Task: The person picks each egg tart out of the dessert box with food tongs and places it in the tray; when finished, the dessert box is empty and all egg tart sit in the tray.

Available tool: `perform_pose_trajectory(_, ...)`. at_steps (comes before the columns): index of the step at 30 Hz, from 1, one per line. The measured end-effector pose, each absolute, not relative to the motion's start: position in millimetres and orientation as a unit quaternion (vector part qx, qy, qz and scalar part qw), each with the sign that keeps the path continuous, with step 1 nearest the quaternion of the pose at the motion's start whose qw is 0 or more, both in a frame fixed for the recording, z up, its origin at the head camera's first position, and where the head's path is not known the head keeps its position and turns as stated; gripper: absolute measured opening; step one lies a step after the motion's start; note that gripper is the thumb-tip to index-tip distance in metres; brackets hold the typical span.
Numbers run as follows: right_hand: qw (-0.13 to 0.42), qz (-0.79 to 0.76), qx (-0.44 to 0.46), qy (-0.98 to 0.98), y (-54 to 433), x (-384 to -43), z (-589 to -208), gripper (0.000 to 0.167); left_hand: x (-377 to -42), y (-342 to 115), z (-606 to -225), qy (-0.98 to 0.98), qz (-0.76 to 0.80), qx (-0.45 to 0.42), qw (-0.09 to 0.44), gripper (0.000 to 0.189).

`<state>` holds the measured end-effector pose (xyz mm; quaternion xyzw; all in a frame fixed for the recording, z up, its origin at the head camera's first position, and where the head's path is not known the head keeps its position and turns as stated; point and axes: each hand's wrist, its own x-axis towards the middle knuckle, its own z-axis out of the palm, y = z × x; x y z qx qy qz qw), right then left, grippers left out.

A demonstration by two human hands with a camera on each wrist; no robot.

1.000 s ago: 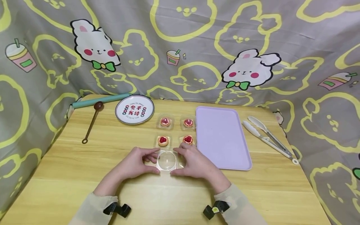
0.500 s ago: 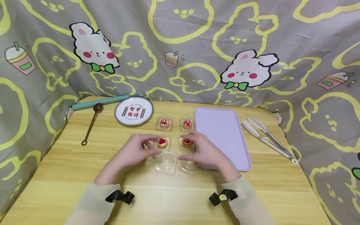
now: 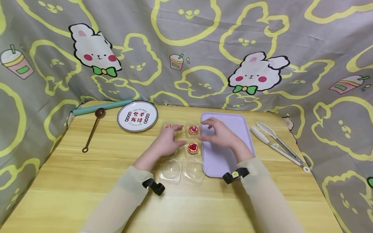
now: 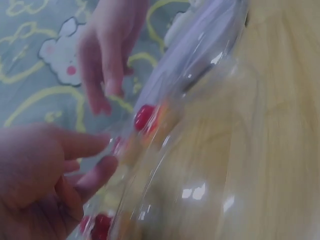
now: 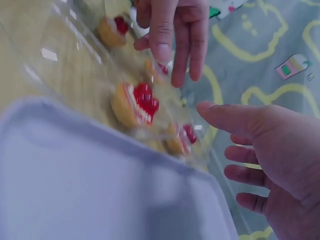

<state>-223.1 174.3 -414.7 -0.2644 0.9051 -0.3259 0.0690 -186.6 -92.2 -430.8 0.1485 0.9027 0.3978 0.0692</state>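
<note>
Head view shows the left hand and right hand, both loose and empty, on either side of a red-topped tart, near a purple tray.

Four tarts, golden crust with red topping, sit upright in clear plastic packs, two by two: far-right tart, near-right tart, far-left tart, partly hidden, and near-left tart. The left hand and right hand flank the far-right pack; contact cannot be confirmed. Nearest the front, a left clear piece and right clear piece, each with a round dome, lie side by side.
</note>
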Motion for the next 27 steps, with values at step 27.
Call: perform_pose_trajectory(27, 0.149, -0.271, -0.307, 0.900, 165, -278, -433, 0.076, -236, -66, -425, 0.945, 0.283, 0.093, 0.136, 0.082)
